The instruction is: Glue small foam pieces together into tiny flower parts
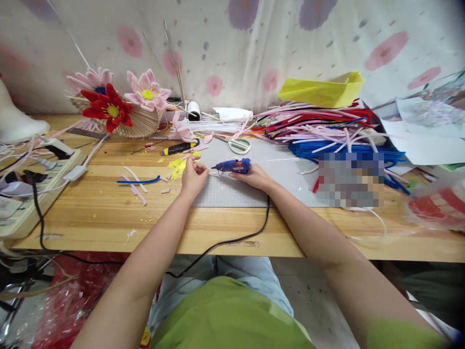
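Workbench of pale wood, seen from above, both bare forearms reaching far toward a grey mat at centre. Right hand wrapped around a blue glue gun, fingers closed on its grip, nozzle pointing left, held low over the mat, probably so drips land there rather than on wood. Black cord trailing from gun over the near edge. Left hand just left of the nozzle, fingertips pinched together on something small; too tiny to tell what, likely held close for gluing. Yellow scraps just beyond left hand, pink and blue offcuts further left. Scissors and a black-and-yellow tool beyond, within reach. Far left, basket with red and pink flowers; power strip at left edge. Far right, heap of pipe cleaners, pink, red, blue, with a yellow bag behind. Floral cloth as backdrop.
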Demonstrator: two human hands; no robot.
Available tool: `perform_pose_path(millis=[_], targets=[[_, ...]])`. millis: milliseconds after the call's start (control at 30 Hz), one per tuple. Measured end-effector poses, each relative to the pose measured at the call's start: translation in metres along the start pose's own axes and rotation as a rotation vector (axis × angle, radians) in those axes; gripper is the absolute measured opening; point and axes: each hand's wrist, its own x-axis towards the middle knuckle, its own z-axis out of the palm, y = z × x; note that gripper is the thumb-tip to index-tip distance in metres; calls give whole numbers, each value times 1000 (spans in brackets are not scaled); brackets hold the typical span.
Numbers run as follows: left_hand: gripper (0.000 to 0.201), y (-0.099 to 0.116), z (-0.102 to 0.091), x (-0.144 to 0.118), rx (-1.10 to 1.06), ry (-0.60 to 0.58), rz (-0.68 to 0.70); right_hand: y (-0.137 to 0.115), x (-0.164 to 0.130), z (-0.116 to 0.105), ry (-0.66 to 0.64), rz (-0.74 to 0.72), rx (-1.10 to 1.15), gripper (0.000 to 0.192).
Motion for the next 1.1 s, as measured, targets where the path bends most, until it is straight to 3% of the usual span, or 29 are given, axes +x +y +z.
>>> perform_pose_path(millis=[867,1000,1100], targets=[[43,8,0,-1,-113,21,-27,0,0,-6,22,36,-56,48],[44,7,-2,2,-203,60,-35,0,-2,-18,110,64,-5,42],[44,8,-7,8,-303,129,-60,3,-3,-35,296,101,100,39]])
